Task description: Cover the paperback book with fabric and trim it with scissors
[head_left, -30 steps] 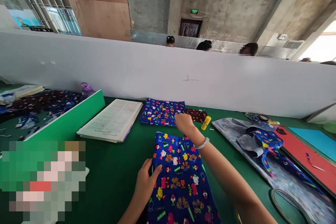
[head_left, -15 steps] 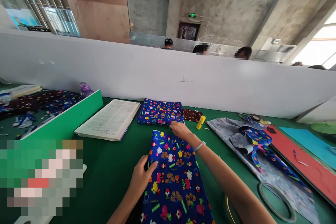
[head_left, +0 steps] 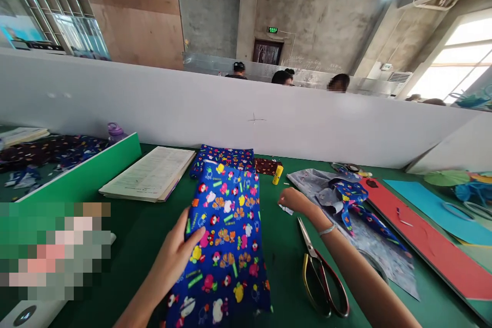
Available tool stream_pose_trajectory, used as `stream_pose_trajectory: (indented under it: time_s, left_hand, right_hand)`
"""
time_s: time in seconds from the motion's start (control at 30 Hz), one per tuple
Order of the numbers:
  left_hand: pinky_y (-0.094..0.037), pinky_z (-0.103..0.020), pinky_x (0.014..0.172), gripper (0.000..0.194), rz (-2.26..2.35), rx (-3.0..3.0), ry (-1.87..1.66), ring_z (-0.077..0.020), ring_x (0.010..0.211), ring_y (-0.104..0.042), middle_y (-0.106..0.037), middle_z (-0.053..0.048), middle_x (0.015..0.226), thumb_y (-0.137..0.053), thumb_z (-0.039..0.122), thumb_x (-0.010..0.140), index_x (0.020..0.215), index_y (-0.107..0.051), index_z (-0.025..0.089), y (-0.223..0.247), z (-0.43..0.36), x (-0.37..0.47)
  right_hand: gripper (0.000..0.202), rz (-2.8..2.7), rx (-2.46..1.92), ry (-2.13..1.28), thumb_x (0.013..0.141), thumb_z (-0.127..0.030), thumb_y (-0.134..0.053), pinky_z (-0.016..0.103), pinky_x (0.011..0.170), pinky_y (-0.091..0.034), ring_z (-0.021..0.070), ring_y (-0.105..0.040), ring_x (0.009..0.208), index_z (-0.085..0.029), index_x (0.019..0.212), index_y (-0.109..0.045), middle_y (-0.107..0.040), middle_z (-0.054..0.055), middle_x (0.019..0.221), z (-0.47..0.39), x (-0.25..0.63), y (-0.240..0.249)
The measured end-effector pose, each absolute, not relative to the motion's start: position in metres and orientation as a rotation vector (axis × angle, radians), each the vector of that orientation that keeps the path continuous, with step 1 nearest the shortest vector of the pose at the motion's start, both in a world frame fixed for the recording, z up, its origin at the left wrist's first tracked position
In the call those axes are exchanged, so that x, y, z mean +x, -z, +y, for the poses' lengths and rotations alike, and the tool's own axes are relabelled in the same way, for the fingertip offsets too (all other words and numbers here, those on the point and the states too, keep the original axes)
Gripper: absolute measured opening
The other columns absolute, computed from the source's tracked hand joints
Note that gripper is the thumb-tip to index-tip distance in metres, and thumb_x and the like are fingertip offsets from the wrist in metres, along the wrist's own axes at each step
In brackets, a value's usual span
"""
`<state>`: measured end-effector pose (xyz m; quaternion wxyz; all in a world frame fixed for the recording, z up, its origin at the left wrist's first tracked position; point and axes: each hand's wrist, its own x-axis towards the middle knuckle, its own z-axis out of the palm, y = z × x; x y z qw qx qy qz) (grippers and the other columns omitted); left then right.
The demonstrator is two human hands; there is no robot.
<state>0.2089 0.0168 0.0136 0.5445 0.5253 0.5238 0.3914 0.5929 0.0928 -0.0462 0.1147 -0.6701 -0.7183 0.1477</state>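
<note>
My left hand (head_left: 180,248) grips the left edge of a blue patterned cloth piece (head_left: 226,246), thumb on top. The cloth is raised somewhat and its far end overlaps a folded cloth of the same print (head_left: 228,156). To the right, off the cloth, my right hand (head_left: 295,200) is closed just above the green table, by a small white scrap (head_left: 286,209); whether the fingers hold it is unclear. Scissors (head_left: 317,271) with slightly parted blades lie between the cloth and my right forearm. A yellow glue stick (head_left: 277,175) stands behind my right hand.
Printed sheets (head_left: 149,174) lie at the left by a green divider (head_left: 84,166). Grey fabric (head_left: 388,251) with blue scraps, a red board (head_left: 430,236) and a blue sheet (head_left: 442,205) cover the right side. A white partition (head_left: 215,107) runs behind.
My right hand has moved from the cloth's far end to the right. My left hand has lifted the cloth and shifted it left and away from me. The scissors have come into view.
</note>
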Motion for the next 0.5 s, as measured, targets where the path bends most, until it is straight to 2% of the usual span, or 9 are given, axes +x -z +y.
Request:
stream_pose_trajectory:
  time_s: [0.1,0.13,0.2,0.23,0.27,0.3,0.37,0.43,0.5]
  left_hand:
    - [-0.06,-0.037,0.076,0.07,1.318,1.326,-1.086,-0.0325,0.106,-0.065,-0.062,-0.006,0.128,-0.071,0.052,0.073,0.134,-0.044,0.032,-0.049,0.032,0.203]
    - [-0.061,-0.036,0.074,0.067,1.308,1.346,-1.168,-0.032,0.105,-0.065,-0.062,-0.006,0.127,-0.072,0.051,0.073,0.132,-0.046,0.032,-0.059,0.041,0.204]
    - [-0.06,-0.035,0.074,0.061,1.21,1.393,-1.331,-0.0307,0.106,-0.065,-0.062,-0.006,0.127,-0.072,0.047,0.073,0.128,-0.05,0.031,-0.073,0.061,0.209]
    - [-0.06,-0.034,0.075,0.059,1.142,1.417,-1.397,-0.0301,0.107,-0.064,-0.062,-0.006,0.127,-0.072,0.044,0.073,0.126,-0.052,0.03,-0.079,0.072,0.212]
    - [-0.06,-0.033,0.076,0.057,1.078,1.435,-1.451,-0.0294,0.108,-0.064,-0.061,-0.006,0.128,-0.073,0.042,0.073,0.125,-0.053,0.029,-0.083,0.083,0.215]
    - [-0.06,-0.033,0.077,0.056,1.025,1.449,-1.49,-0.029,0.108,-0.063,-0.061,-0.006,0.128,-0.073,0.039,0.073,0.124,-0.054,0.028,-0.086,0.093,0.218]
    - [-0.059,-0.034,0.078,0.057,0.958,1.457,-1.547,-0.0283,0.107,-0.063,-0.062,-0.005,0.126,-0.074,0.035,0.072,0.125,-0.054,0.028,-0.09,0.113,0.223]
    - [-0.059,-0.035,0.079,0.06,0.914,1.428,-1.617,-0.0271,0.103,-0.064,-0.064,-0.005,0.121,-0.075,0.032,0.07,0.126,-0.053,0.027,-0.086,0.131,0.225]
    - [-0.058,-0.036,0.079,0.059,0.881,1.34,-1.703,-0.0253,0.097,-0.066,-0.067,-0.004,0.115,-0.076,0.029,0.068,0.123,-0.055,0.026,-0.074,0.148,0.229]
  right_hand:
    - [0.046,-1.956,-1.77,-0.724,0.094,-0.053,-0.042,0.038,0.081,-0.051,0.0219,-0.064,0.09,-0.015,0.103,-0.067,-0.07,0.01,0.096,0.081,0.571,0.04]
    - [0.056,-1.921,-1.685,-0.816,0.095,-0.058,-0.032,0.037,0.08,-0.052,0.0229,-0.065,0.093,-0.016,0.111,-0.066,-0.07,0.011,0.1,0.079,0.558,0.038]
    - [0.069,-1.839,-1.471,-1.043,0.096,-0.062,-0.009,0.037,0.082,-0.053,0.0212,-0.064,0.102,-0.023,0.134,-0.052,-0.067,0.009,0.118,0.076,0.527,0.038]
    - [0.075,-1.768,-1.321,-1.198,0.093,-0.065,-0.001,0.036,0.083,-0.053,0.0199,-0.063,0.106,-0.025,0.138,-0.046,-0.063,0.008,0.126,0.075,0.51,0.038]
    - [0.077,-1.52,-1.044,-1.493,0.089,-0.074,-0.016,0.042,0.087,-0.052,0.0242,-0.06,0.114,-0.024,0.141,-0.043,-0.057,0.011,0.135,0.076,0.495,0.039]
    - [0.079,-1.433,-0.934,-1.576,0.085,-0.079,-0.019,0.044,0.089,-0.051,0.0248,-0.058,0.117,-0.027,0.142,-0.04,-0.054,0.01,0.138,0.077,0.482,0.039]
    - [0.085,-1.23,-0.81,-1.637,0.076,-0.086,-0.031,0.048,0.091,-0.05,0.0275,-0.057,0.119,-0.027,0.135,-0.047,-0.056,0.01,0.135,0.083,0.465,0.038]
    - [0.076,-1.132,-0.845,-1.554,0.072,-0.082,-0.048,0.045,0.091,-0.051,0.0269,-0.059,0.114,-0.027,0.123,-0.056,-0.062,0.008,0.127,0.091,0.461,0.033]
    - [0.06,-1.069,-0.908,-1.45,0.07,-0.068,-0.065,0.039,0.086,-0.053,0.0247,-0.063,0.106,-0.026,0.112,-0.06,-0.067,0.006,0.117,0.102,0.465,0.025]
